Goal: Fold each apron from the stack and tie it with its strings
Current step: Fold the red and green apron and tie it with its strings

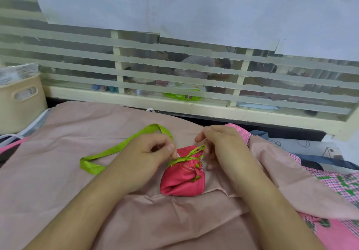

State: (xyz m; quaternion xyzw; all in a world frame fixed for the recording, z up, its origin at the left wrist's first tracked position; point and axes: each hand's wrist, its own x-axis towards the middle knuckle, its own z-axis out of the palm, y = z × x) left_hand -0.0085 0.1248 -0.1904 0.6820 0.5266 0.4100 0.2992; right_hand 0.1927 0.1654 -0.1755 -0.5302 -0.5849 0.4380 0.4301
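A small red apron bundle [182, 177], folded tight, lies on the pink cloth [77, 181] in the middle. A green string [186, 158] crosses its top in a knot. My left hand [147, 156] pinches the string at the bundle's left side. From that hand a long green strap [116, 148] loops away to the left over the cloth. My right hand [219, 146] pinches the string's other end just above the bundle's right corner.
A stack of pink and checked aprons [334, 187] lies at the right. A beige basket [21, 102] stands at the far left. Behind the cloth runs a window sill [174, 104] with striped glass. A printed box [303, 146] sits far right.
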